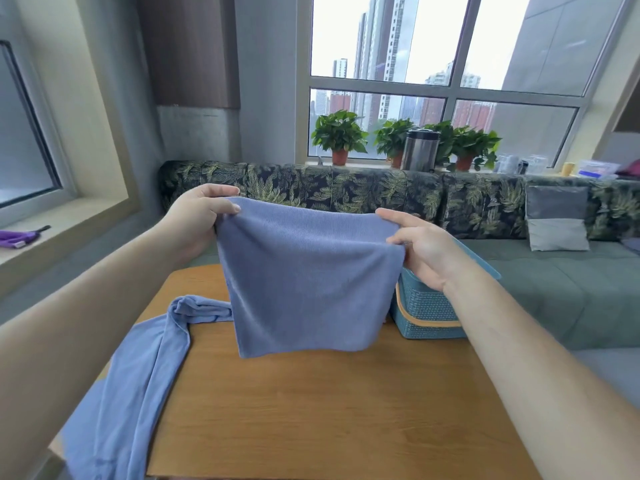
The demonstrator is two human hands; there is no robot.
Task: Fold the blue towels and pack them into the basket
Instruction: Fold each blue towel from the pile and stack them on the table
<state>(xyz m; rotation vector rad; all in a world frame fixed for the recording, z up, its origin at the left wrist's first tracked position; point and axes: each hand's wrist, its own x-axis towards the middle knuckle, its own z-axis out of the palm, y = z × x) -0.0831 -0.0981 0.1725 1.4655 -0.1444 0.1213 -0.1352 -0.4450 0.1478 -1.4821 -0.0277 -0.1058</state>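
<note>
A blue towel [308,278] hangs in the air above the wooden table [329,410], held up by its top corners. My left hand [199,220] pinches the top left corner and my right hand [422,247] pinches the top right corner. A second blue towel [138,375] lies crumpled on the table's left side and droops over the front left edge. The teal woven basket [426,313] with an orange band stands at the table's far right, partly hidden behind the held towel and my right hand.
A green sofa [554,289] with a leaf-patterned back and a grey cushion [556,220] runs behind the table. Potted plants [341,136] and a metal canister [419,150] stand on the window ledge. A purple object [17,237] lies on the left sill.
</note>
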